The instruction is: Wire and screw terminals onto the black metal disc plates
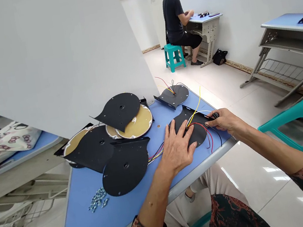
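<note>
My left hand (177,148) lies flat with fingers spread on a black round plate (198,132) near the right edge of the blue table (85,221). Red, yellow, white and black wires (199,123) run out of a hole in that plate. My right hand (225,119) is closed in a pinch on a small black part (214,115) at the ends of these wires, just right of the plate.
Several more black plates (125,166) and gold-coloured discs (138,123) lie piled mid-table; another wired plate (174,96) sits at the far corner. A heap of small screws (98,200) lies front left. A teal stool (301,123) stands right. Another person (178,20) sits at a far desk.
</note>
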The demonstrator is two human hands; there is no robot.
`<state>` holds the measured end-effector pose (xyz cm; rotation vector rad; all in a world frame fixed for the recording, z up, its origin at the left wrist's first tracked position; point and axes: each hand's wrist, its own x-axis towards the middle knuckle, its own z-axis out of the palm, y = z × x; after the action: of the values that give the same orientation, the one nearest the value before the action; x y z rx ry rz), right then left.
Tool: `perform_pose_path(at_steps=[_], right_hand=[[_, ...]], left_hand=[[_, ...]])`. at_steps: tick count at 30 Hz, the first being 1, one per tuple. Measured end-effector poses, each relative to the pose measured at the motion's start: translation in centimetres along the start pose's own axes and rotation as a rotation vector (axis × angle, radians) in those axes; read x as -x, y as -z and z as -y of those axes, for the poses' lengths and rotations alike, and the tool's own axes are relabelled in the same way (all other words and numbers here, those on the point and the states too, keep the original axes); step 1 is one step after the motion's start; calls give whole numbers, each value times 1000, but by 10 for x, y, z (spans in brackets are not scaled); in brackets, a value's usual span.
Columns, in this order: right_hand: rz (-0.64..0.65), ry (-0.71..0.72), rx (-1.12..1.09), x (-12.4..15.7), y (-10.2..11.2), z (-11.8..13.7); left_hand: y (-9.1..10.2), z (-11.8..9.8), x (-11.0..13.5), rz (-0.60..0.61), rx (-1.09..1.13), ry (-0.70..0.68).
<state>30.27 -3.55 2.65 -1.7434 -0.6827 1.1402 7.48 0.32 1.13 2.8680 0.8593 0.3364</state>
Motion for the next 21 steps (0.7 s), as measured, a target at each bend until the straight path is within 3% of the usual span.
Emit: perform_pose_path(at_steps=[6, 21], right_hand=[[-21, 39, -121, -2, -3, -4], [-62, 58, -56, 20, 1, -21]], left_hand=[[1, -1, 0, 12, -2, 19], [6, 2, 6, 15, 23, -106]])
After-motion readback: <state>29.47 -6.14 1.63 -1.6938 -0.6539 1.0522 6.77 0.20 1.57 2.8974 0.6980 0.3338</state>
